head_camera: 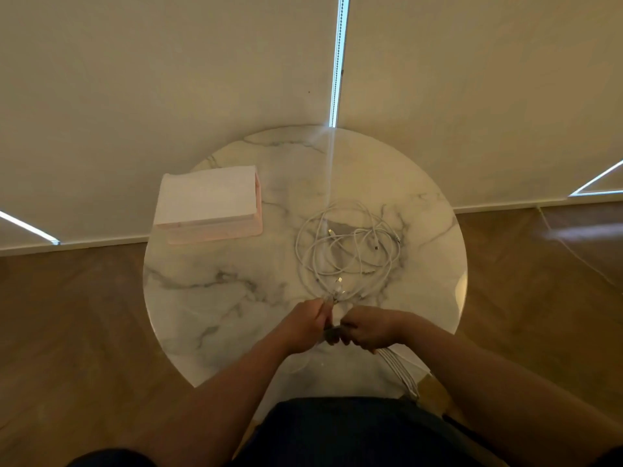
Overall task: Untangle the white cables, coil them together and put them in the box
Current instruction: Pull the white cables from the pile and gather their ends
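A loose tangle of white cables [350, 246] lies on the right half of the round marble table [219, 291], with several plug ends showing. Strands run from the tangle toward me into both hands at the near edge. My left hand [308, 326] grips the cables with its fingers curled round them. Close beside it, my right hand [365, 328] grips the same bunch, and several straightened strands [401, 372] trail out below it over the table's near edge. A pale pink box [210, 205], its lid on, stands at the table's left rear.
The table stands against cream roller blinds [168, 79], with wooden floor [67, 315] on both sides. A thin cord [573, 254] runs along the floor at the right. My dark-clothed lap fills the bottom of the view.
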Available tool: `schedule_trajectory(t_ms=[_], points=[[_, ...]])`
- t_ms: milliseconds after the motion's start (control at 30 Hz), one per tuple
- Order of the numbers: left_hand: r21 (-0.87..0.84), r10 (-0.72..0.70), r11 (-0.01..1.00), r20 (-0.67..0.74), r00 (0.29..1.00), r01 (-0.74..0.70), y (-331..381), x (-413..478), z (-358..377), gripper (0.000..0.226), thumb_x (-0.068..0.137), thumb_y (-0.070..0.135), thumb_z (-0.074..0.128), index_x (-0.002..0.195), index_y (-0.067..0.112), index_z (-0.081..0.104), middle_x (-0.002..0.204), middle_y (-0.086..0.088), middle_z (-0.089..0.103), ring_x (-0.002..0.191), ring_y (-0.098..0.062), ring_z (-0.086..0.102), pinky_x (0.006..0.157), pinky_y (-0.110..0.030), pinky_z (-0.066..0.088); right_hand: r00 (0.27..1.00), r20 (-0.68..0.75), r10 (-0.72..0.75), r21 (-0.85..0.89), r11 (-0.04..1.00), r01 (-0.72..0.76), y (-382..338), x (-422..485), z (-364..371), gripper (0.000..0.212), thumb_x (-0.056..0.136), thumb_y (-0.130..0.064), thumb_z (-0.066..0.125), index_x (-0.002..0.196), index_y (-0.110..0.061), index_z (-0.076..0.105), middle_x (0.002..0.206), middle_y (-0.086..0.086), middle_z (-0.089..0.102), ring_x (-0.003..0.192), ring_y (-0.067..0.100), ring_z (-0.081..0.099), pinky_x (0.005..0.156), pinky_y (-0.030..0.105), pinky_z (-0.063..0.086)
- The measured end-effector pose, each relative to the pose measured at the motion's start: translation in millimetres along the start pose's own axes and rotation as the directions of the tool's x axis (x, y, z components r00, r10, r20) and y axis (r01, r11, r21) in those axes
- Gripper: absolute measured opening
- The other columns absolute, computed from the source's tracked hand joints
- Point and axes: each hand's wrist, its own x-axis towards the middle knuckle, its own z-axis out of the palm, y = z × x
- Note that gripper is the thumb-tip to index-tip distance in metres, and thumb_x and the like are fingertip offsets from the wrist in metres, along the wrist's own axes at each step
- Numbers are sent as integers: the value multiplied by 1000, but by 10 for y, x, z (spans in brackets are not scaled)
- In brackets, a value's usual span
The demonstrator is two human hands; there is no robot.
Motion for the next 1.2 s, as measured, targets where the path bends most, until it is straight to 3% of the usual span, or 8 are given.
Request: schedule_trajectory(t_ms=[133, 300, 467, 667, 800, 900, 1000, 1200], points=[[-82, -28, 996, 12, 1000, 29, -7, 35, 17, 34, 104, 27, 36, 75, 17, 48, 64, -4, 57, 52, -11, 53, 52, -23, 44, 997, -63, -42, 83, 995, 47, -25, -17, 6, 29, 101, -29, 43, 85, -12, 60, 70, 2, 56, 56, 15, 55, 59, 29, 49], [-67, 18, 997, -72, 997, -23, -65, 99, -59, 35, 103, 29, 38, 71, 19, 46, 58, 1, 51, 49, -12, 50, 54, -30, 41, 1000, 17, -2, 227, 974, -2, 249, -42, 45, 36, 98, -33, 53, 72, -10, 58, 65, 11, 59, 57, 18, 56, 66, 26, 49], [-220, -52, 975, -99, 994, 29, -274, 84, -125, 36, 105, 23, 35, 72, 14, 43, 53, 1, 42, 45, -16, 45, 46, -26, 38, 962, 156, 224, 69, 969, -237, 674, -152, 110, 40, 92, -31, 54, 60, -7, 56, 52, 3, 58, 46, 11, 52, 77, 30, 47], [-272, -80, 960, -31, 996, 68, -266, 79, -38, 35, 106, 23, 34, 76, 10, 46, 58, -11, 57, 48, -22, 56, 46, -31, 46, 873, 166, 458, -168, 886, -432, 546, -106, -202, 30, 98, -26, 47, 73, -10, 47, 65, 8, 44, 50, 20, 42, 54, 31, 41], [-358, -169, 923, -42, 985, 144, -309, 70, -40, 34, 107, 23, 31, 87, 2, 51, 80, -18, 72, 70, -27, 71, 66, -36, 57, 732, 237, 639, -503, 725, -470, 614, -227, -308, 30, 101, -20, 48, 113, 4, 61, 111, 18, 65, 99, 30, 64, 93, 37, 47], [-497, -227, 859, -152, 962, 124, -333, 89, -256, 35, 107, 20, 30, 83, 2, 48, 62, -12, 61, 44, -19, 58, 44, -28, 48, 687, 160, 709, -660, 594, -459, 811, -206, -209, 48, 94, -32, 61, 131, -1, 57, 138, 14, 54, 127, 31, 50, 110, 43, 38], [-650, -272, 759, -263, 926, 39, -410, 75, -554, 36, 107, 24, 29, 76, 12, 42, 54, -4, 34, 35, -11, 30, 38, -19, 25, 707, 92, 702, -706, 547, -451, 834, -106, -196, 72, 78, -43, 77, 135, -7, 51, 136, 11, 52, 123, 34, 51, 108, 48, 40], [-841, -329, 516, -372, 868, -164, -380, 42, -934, 36, 107, 22, 28, 73, 18, 38, 49, 6, 24, 35, -5, 16, 38, -13, 14, 981, -12, 192, -525, 834, -169, -46, 164, -300, 87, 76, -58, 73, 142, -11, 41, 143, 10, 47, 130, 31, 47, 105, 41, 40]])
